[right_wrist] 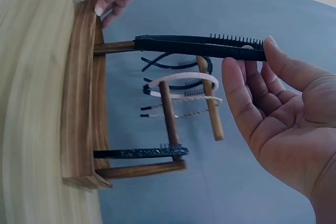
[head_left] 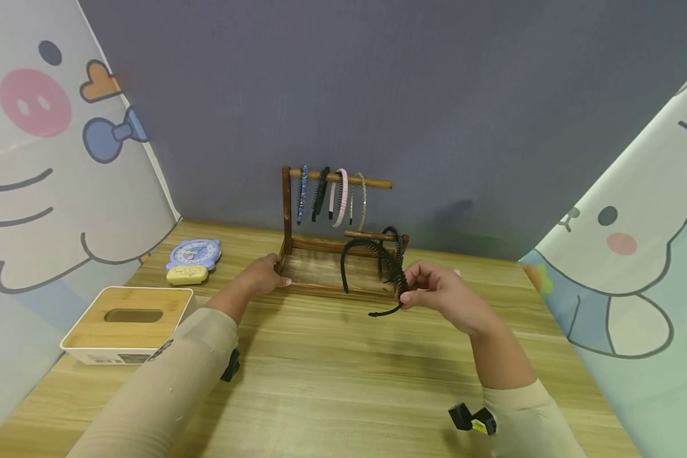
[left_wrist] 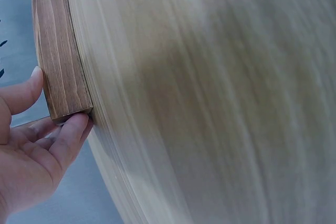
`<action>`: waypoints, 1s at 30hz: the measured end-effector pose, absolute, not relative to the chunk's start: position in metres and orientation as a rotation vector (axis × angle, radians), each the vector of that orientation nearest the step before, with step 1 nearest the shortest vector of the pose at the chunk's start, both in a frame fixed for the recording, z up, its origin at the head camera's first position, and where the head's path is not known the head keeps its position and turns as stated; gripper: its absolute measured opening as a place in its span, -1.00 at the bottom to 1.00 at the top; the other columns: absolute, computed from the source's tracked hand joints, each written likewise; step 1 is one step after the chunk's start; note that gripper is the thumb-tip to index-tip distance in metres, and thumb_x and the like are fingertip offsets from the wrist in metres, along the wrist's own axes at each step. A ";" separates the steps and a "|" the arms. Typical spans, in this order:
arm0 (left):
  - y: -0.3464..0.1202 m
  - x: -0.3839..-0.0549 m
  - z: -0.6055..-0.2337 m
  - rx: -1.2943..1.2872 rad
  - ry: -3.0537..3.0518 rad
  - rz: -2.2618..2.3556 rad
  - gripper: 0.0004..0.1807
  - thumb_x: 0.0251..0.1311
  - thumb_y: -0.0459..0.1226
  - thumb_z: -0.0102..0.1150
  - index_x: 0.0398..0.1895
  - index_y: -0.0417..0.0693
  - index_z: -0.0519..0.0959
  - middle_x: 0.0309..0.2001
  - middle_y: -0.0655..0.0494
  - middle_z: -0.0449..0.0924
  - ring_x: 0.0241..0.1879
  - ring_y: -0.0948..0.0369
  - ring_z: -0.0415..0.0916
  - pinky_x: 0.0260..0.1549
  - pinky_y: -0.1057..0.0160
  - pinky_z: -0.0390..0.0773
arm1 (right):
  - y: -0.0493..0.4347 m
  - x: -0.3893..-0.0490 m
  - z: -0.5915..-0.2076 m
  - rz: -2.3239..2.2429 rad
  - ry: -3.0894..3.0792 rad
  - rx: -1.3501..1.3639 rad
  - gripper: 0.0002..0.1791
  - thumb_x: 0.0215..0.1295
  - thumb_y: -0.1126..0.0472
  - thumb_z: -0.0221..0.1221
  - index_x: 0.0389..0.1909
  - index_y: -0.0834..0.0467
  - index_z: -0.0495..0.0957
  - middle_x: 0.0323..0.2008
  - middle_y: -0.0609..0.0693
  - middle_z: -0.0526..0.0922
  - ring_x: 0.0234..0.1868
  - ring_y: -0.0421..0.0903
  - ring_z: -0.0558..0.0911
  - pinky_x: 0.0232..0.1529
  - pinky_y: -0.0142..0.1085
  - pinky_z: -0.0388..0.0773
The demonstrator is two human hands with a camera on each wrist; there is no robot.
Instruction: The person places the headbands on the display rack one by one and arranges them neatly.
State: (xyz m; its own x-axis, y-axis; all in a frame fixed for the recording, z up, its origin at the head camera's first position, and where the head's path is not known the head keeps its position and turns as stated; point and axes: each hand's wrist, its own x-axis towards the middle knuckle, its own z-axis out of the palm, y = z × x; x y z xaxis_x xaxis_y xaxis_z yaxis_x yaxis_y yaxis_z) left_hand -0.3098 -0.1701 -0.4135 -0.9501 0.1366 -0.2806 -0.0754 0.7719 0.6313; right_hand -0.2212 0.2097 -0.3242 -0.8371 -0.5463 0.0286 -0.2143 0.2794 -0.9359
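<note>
A black toothed headband (head_left: pixel 386 254) is pinched between the thumb and fingers of my right hand (head_left: pixel 443 298), in front of the right part of a wooden headband stand (head_left: pixel 332 290). My left hand (left_wrist: pixel 39 145) grips the left end of the stand's tray, thumb on one side and fingers on the other. From the upper bar (head_left: pixel 378 183) hang a blue glittery headband (head_left: pixel 303 191), black ones (head_left: pixel 320 191), a pink one (head_left: pixel 342 194) and a thin beaded one (head_left: pixel 364 197). A dark headband (right_wrist: pixel 136 153) hangs on the lower bar (head_left: pixel 357 235).
At the left of the wooden table (head_left: pixel 332 381) stands a white tissue box (head_left: pixel 100 318) with a wooden lid. Behind it are a purple clock (head_left: pixel 193 253) and a small yellow object (head_left: pixel 186 275). A grey wall (head_left: pixel 320 83) rises behind the stand.
</note>
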 end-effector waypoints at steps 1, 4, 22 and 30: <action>-0.170 -0.310 -0.413 0.048 2.656 0.967 -0.15 0.37 -0.12 0.16 0.54 -0.26 -0.04 0.48 -0.36 0.02 0.46 -0.28 0.00 0.36 -0.24 0.17 | 0.211 -0.220 -0.323 -1.593 2.264 -0.696 -0.68 0.30 0.23 0.27 -0.11 0.31 0.37 -0.30 0.12 0.55 -0.21 0.00 0.66 -0.04 -0.17 0.64; -0.170 -0.310 -0.413 0.050 2.659 0.969 -0.14 0.36 -0.12 0.16 0.54 -0.27 -0.04 0.48 -0.37 0.02 0.46 -0.28 0.00 0.36 -0.24 0.17 | 0.215 -0.219 -0.319 -1.638 2.286 -0.688 -0.68 0.32 0.25 0.25 -0.09 0.31 0.36 -0.28 0.11 0.53 -0.20 0.02 0.65 -0.03 -0.13 0.65; -0.170 -0.310 -0.415 0.040 2.638 0.985 -0.14 0.36 -0.13 0.17 0.54 -0.26 -0.04 0.49 -0.36 0.02 0.46 -0.27 0.00 0.36 -0.23 0.17 | 0.208 -0.231 -0.315 -1.782 2.694 -0.515 -0.65 0.35 0.11 0.24 -0.06 0.23 0.36 -0.20 0.12 0.53 -0.12 -0.09 0.65 -0.04 -0.29 0.67; -0.171 -0.311 -0.415 0.040 2.649 0.980 -0.14 0.36 -0.12 0.16 0.54 -0.26 -0.04 0.48 -0.35 0.03 0.45 -0.27 0.01 0.36 -0.23 0.18 | 0.198 -0.244 -0.322 -1.725 2.791 -0.479 -0.61 0.35 0.03 0.24 -0.01 0.17 0.37 -0.13 0.09 0.53 -0.10 -0.11 0.63 -0.09 -0.37 0.66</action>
State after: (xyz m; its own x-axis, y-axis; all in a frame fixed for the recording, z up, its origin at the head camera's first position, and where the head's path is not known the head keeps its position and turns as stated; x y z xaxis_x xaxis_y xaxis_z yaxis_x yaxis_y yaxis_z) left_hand -0.3112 -0.1708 -0.4153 -0.9498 0.1339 -0.2827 -0.0824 0.7647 0.6391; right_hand -0.2443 0.1980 -0.3223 -0.9435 -0.1512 0.2949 -0.3314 0.4214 -0.8441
